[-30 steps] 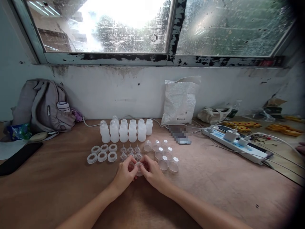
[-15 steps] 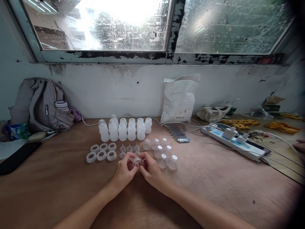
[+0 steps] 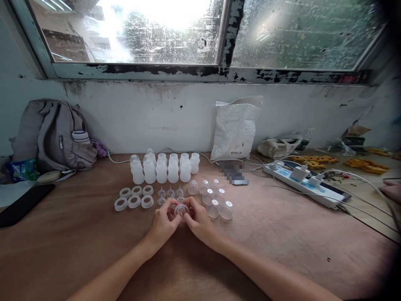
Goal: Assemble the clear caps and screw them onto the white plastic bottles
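Observation:
My left hand (image 3: 163, 223) and my right hand (image 3: 200, 225) meet at the middle of the table, thumbs and fingers closed around a clear bottle ring (image 3: 181, 208). Something clear sits in its centre, perhaps a nipple; the fingers hide part of it. Just beyond stand several clear nipples (image 3: 170, 192), a few partly covered by my hands. Several translucent bottle rings (image 3: 134, 205) lie in two rows to the left. On the right are several clear caps (image 3: 213, 212) with white discs on top. Frosted baby bottles (image 3: 161, 173) stand in rows behind, two at the left end bearing clear caps.
A phone (image 3: 240, 182) and a white padded bag (image 3: 234, 129) are behind on the right. A power strip (image 3: 308, 186) with cables lies farther right, near another person's hand (image 3: 392, 190). A backpack (image 3: 58, 138) and black phone-like slab (image 3: 26, 205) are at left.
The ring has tilted so that its round face shows more toward me. Both hands stay in nearly the same place, still holding it.

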{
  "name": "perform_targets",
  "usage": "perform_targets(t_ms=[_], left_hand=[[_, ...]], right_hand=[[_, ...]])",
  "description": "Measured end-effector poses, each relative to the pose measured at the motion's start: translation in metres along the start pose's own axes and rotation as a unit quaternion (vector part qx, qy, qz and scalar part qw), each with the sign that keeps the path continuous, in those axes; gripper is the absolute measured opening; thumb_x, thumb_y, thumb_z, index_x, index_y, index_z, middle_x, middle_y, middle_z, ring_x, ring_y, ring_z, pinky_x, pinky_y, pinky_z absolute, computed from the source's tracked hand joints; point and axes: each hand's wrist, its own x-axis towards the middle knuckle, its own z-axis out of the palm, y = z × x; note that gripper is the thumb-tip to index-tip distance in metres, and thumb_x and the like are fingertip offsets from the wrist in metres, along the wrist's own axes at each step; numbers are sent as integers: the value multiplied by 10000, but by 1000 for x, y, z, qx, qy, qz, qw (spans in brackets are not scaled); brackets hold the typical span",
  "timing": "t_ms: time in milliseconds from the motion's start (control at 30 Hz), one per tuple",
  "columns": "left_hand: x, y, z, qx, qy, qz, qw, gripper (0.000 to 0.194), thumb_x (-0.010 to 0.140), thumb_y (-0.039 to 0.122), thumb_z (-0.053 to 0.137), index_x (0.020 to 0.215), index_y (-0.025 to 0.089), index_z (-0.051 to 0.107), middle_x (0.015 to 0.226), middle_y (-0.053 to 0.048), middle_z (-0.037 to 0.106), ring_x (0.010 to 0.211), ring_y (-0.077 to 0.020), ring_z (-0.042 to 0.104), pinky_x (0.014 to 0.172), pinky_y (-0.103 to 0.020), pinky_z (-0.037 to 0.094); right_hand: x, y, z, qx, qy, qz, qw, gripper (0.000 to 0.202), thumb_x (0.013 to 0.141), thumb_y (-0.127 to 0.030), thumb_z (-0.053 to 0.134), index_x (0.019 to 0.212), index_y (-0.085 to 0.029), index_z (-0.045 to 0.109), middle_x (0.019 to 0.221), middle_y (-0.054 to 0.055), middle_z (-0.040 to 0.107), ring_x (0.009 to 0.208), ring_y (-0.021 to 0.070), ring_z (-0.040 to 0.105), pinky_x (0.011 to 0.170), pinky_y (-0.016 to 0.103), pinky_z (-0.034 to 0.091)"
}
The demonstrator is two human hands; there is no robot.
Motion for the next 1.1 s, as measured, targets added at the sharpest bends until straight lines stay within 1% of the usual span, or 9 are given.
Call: perform_targets(t_ms=[100,167,333,600,700,833,933,1033,1100], left_hand=[[-1,1,0,-19,-8,-2,1000,129,781,297,478,861,199,501,625,20,608,491,-110,529,460,-195,377],[-1,2,-1,-22,-9,-1,1000,149,809,333,447,830,197,505,583,26,590,460,-105,511,444,-194,371],[0,3,-1,-12,-18,9,1000,146,803,339,463,789,198,495,546,35,568,446,-108,515,431,-190,372],[-1,0,1,9,-12,12,1000,88,789,286,467,767,202,480,525,44,565,438,-107,509,437,-189,367],[0,0,0,9,-3,11,1000,56,757,245,490,794,204,480,550,45,565,462,-109,513,441,-187,360],[2,-3,-1,8,6,7,1000,112,718,170,488,822,205,467,598,50,567,443,-89,476,446,-184,356],[4,-7,-1,-16,6,-6,1000,155,688,117,478,818,200,465,586,56,551,431,-82,464,443,-181,356],[5,-7,-1,-60,5,-10,998,95,722,194,512,803,195,461,601,49,535,450,-85,466,419,-176,360],[6,-7,-1,-99,-11,-11,995,127,745,277,531,794,193,449,616,46,528,455,-84,465,398,-173,362]], right_hand=[[0,-5,-3,7,0,10,1000,67,784,-168,445,826,-177,498,668,-20,502,546,100,441,503,212,347],[1,-7,-4,11,-2,12,1000,83,812,-215,443,805,-172,514,689,-5,526,564,107,460,519,219,362],[1,-8,-3,5,7,18,1000,106,809,-236,459,744,-172,514,646,-10,527,549,107,451,503,218,357],[0,-2,-2,-3,-1,8,1000,95,810,-243,471,753,-177,510,647,-12,517,544,108,432,507,224,351],[-1,-4,-5,4,-14,-4,1000,94,815,-257,478,803,-177,526,693,-2,531,561,108,445,518,224,362],[-4,-11,-12,17,-45,-37,998,139,830,-264,460,908,-183,542,754,12,529,603,116,476,534,225,388],[-5,-13,-13,27,-63,-60,996,140,831,-263,464,890,-187,565,746,12,516,615,117,489,550,229,406],[-4,-8,-9,99,-45,-2,994,170,837,-292,464,959,-197,533,750,0,512,529,91,491,488,219,414],[-2,-4,-7,159,-22,49,986,221,837,-329,468,1017,-203,492,739,-12,511,465,76,482,424,205,401]])
